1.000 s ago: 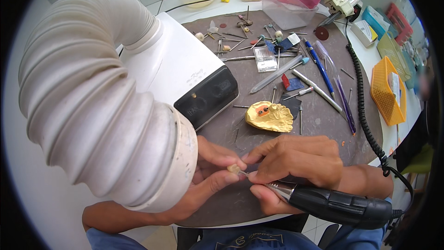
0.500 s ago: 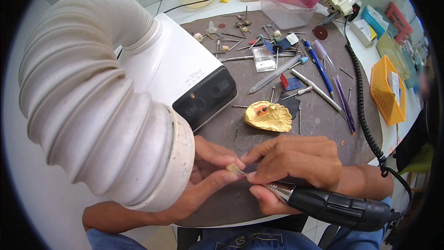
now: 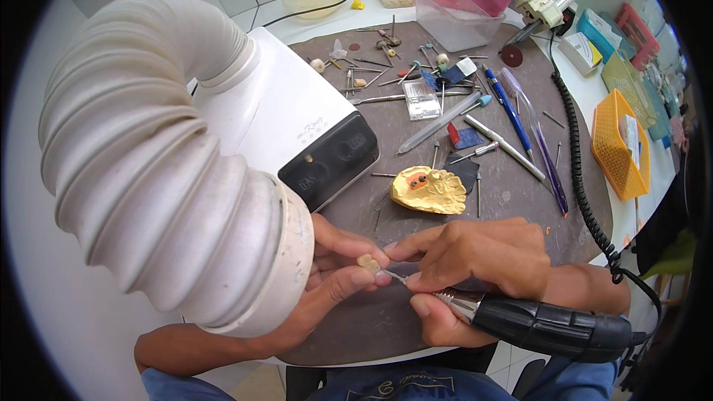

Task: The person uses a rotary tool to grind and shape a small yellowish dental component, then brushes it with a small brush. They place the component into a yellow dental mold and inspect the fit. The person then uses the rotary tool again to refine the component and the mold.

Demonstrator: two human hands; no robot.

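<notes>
My left hand (image 3: 338, 260) pinches a small tooth-coloured dental crown piece (image 3: 368, 262) between thumb and fingertips, partly under the mouth of the white hose. In my right hand (image 3: 483, 260) is a black and silver dental handpiece (image 3: 546, 325), held like a pen. Its thin bur (image 3: 394, 277) points left, with the tip at or close to the crown; whether they touch I cannot tell. One right finger reaches across to my left fingertips. Beyond my hands lies a yellow plaster dental model (image 3: 431, 191) with a pink patch holding two dark posts.
A ribbed white suction hose (image 3: 141, 156) arches from a white box unit (image 3: 290, 96) on the left. Several burs, a blue pen (image 3: 509, 111) and a purple toothbrush (image 3: 538, 145) lie farther back. The handpiece's coiled cord (image 3: 575, 156) hangs at right, beside a yellow basket (image 3: 620, 145).
The crown has turned in my left fingers, showing more of its broad face. My right hand and the handpiece have shifted slightly right.
</notes>
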